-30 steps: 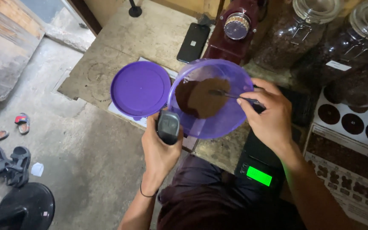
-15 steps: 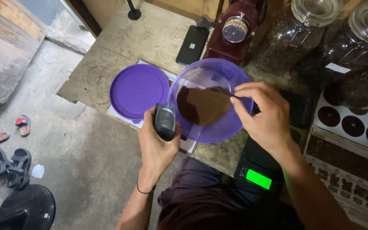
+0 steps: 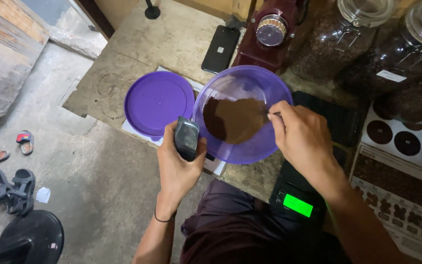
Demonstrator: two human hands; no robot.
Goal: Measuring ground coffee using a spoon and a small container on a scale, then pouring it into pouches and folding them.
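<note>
Centrally, purple bowl [image 3: 250, 151] of brown powder [image 3: 233, 119], lid [image 3: 158, 102] beside

Small green-lit rectangular screen [image 3: 297, 205] on a black scale at lower centre, just beside the right forearm. White rectangular label [image 3: 390, 76] on the large glass jar [image 3: 406, 54] at upper right; below it a white carton [image 3: 406, 142] with rows of dark round spots, and beneath that a brown-and-white printed box [image 3: 401, 205] along the right edge. Black phone [image 3: 220, 49] lying flat at top centre, screen dark, small pale square mark on it.
</note>
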